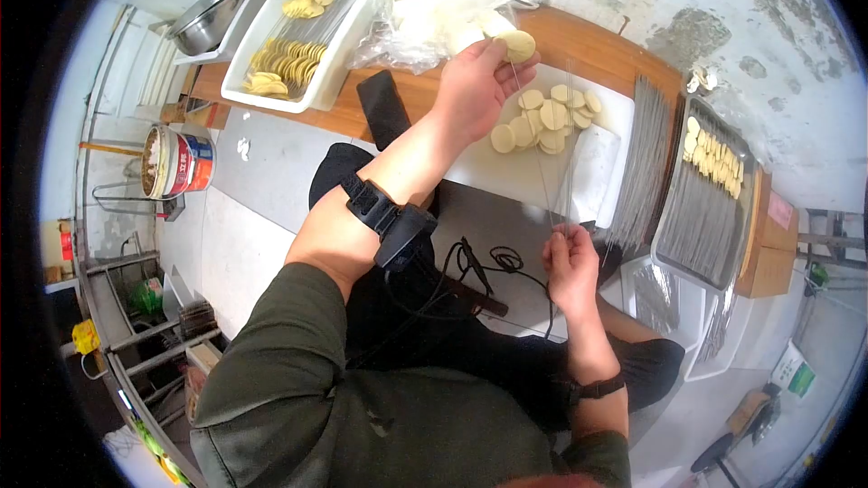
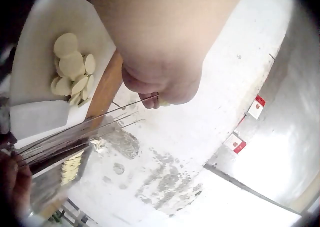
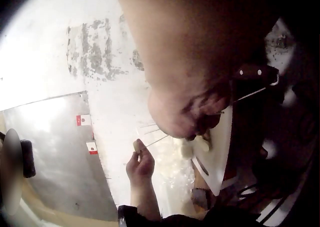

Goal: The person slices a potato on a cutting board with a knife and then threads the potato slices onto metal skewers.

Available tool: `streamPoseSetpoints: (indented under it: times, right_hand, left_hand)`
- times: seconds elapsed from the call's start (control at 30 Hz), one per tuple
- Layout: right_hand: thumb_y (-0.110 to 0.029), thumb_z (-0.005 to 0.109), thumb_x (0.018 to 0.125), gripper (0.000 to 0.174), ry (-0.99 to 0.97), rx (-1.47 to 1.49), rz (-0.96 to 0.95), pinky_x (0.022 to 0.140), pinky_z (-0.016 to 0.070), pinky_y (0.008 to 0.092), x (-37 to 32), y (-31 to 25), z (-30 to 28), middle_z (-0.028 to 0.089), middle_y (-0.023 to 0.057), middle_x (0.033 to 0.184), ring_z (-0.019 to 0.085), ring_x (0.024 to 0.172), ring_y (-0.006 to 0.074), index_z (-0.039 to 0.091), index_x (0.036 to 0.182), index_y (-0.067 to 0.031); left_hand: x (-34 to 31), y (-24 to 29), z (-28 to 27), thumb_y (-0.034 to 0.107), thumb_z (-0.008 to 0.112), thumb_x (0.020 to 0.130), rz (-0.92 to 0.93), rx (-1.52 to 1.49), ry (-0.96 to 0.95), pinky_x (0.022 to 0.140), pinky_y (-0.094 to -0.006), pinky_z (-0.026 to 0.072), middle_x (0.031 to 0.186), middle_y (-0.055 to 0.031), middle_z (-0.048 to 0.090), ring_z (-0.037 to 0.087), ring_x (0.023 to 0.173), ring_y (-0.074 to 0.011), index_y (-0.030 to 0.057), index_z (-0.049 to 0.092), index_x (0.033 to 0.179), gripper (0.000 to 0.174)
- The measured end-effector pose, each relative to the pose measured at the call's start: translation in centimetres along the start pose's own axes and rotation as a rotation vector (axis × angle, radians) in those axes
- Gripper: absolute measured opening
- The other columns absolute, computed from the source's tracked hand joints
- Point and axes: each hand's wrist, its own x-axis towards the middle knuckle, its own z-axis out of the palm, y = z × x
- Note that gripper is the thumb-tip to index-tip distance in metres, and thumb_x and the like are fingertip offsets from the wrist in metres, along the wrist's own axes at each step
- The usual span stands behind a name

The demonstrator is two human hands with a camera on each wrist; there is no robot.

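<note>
My left hand [image 1: 475,86] pinches a round pale-yellow slice [image 1: 517,46] between thumb and fingers, raised over the far edge of the cutting board [image 1: 488,169]. A thin skewer runs from that slice down to my right hand [image 1: 571,264]. The fingers of my right hand are curled round several thin skewers [image 2: 55,143], whose free ends point up and away. Below lies a loose heap of round slices [image 1: 553,116] on the white board. Beside the heap rests a cleaver [image 1: 592,165] with a broad blade, its riveted handle [image 3: 252,73] toward me.
A long pile of bare skewers [image 1: 644,154] lies right of the board. Farther right, a metal tray [image 1: 665,239] holds skewers with slices. At left stand a white tub [image 1: 336,81] of skewered slices, a phone [image 1: 383,107] and a plastic bag [image 1: 398,56] of pale pieces. Cables [image 1: 443,285] hang below.
</note>
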Motion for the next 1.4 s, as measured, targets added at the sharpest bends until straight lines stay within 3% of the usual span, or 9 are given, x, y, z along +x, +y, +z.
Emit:
streamPoseSetpoints:
  times: [0.8, 1.1, 1.4]
  right_hand:
    - [-0.010, 0.049, 0.100, 0.009, 0.028, -0.012, -0.065, 0.049, 0.0365, 0.0210, 0.1, 0.3, 0.7, 0.053, 0.0007, 0.068, 0.045, 0.056, 0.0069, 0.052, 0.103, -0.0022]
    - [-0.012, 0.050, 0.100, 0.008, 0.022, 0.036, -0.052, 0.048, 0.0368, 0.0212, 0.1, 0.7, 1.1, 0.052, 0.0000, 0.067, 0.045, 0.054, 0.0062, 0.054, 0.100, -0.0040]
    - [-0.014, 0.048, 0.101, 0.013, 0.042, -0.051, -0.022, 0.047, 0.0355, 0.0213, 0.5, -2.0, 1.4, 0.051, -0.0002, 0.066, 0.044, 0.052, 0.0063, 0.053, 0.099, -0.0034]
  left_hand:
    - [-1.2, -0.7, 0.7, 0.022, 0.048, 0.102, -0.085, -0.026, -0.014, 0.090, -0.0368, 0.0546, 0.114, -0.0147, 0.062, 0.064, 0.105, -0.0270, -0.0049, 0.052, 0.120, 0.033]
    - [-1.4, -1.2, 0.4, 0.023, 0.050, 0.102, -0.077, 0.065, 0.042, 0.081, -0.0340, 0.0572, 0.109, -0.0145, 0.064, 0.067, 0.099, -0.0255, -0.0033, 0.053, 0.119, 0.032]
    - [-3.0, -3.5, 0.8, 0.022, 0.054, 0.100, -0.214, 0.214, -0.007, 0.079, -0.0307, 0.0543, 0.109, -0.0110, 0.065, 0.067, 0.090, -0.0200, -0.0010, 0.057, 0.118, 0.029]
